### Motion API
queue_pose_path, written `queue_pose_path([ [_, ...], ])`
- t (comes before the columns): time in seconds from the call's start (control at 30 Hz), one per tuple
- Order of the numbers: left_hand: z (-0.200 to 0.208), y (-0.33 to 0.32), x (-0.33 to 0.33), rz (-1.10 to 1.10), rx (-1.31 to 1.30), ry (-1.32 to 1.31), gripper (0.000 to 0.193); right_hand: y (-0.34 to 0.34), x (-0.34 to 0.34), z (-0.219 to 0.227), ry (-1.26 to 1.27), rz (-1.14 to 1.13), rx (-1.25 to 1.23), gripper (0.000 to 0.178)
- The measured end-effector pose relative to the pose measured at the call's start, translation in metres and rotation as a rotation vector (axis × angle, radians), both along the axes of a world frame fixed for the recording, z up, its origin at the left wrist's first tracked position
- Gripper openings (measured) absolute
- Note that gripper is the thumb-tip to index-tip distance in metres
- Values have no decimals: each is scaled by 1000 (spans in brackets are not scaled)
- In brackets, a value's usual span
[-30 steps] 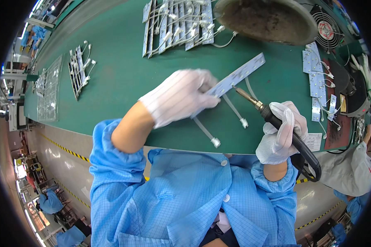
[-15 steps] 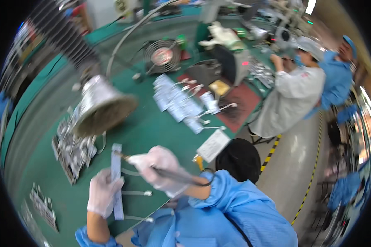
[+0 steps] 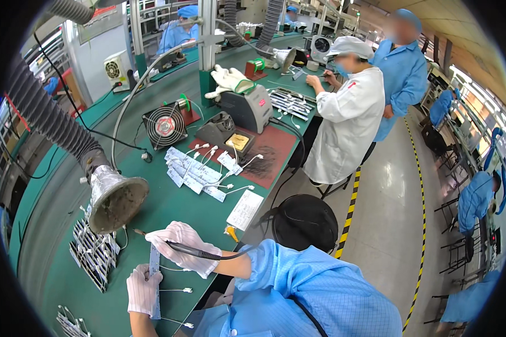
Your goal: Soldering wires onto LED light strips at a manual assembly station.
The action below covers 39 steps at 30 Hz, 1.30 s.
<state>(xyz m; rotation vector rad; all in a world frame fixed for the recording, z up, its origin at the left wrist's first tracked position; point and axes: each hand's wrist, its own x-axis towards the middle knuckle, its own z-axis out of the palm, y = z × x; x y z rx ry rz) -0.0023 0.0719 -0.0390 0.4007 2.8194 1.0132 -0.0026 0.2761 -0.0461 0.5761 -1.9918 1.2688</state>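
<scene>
My left hand (image 3: 144, 290), in a white striped glove, grips a narrow pale-blue circuit board strip (image 3: 154, 261) lying on the green bench. Several white wire leads with plugs (image 3: 180, 290) stick out from the strip's right side. My right hand (image 3: 184, 246), gloved too, is closed around a black-handled soldering iron (image 3: 194, 251). The iron's tip points left, just beyond the strip's far end; whether it touches anything I cannot tell. Beside the strip, to the left, rests a stack of similar boards with leads (image 3: 93, 253).
A metal fume hood (image 3: 118, 199) hangs over the bench's left. Further back are loose boards (image 3: 194, 174), a fan (image 3: 165, 126), a soldering station (image 3: 252, 108) and a sponge (image 3: 239, 141). A white card (image 3: 245, 209) lies near the edge. Co-workers (image 3: 348, 121) are at the right.
The view has swung up and sharpened, showing more of the room. Both hands keep their holds. The iron's tip has shifted from over the strip to just past its far end.
</scene>
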Motion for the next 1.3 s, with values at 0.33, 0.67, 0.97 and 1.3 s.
queue_pose_path([
  [0.33,0,-3,0,4,-52,-37,36,5,-3,1,-451,346,-2,22],
  [0.67,-1,-4,-3,-49,-60,-25,42,-2,-5,-4,-55,80,68,27],
  [0.97,-2,-5,-6,-51,-33,-34,39,-2,-7,-14,33,66,88,21],
  [1.3,0,-7,-7,-76,-18,-49,36,-1,-11,-15,-129,137,145,20],
])
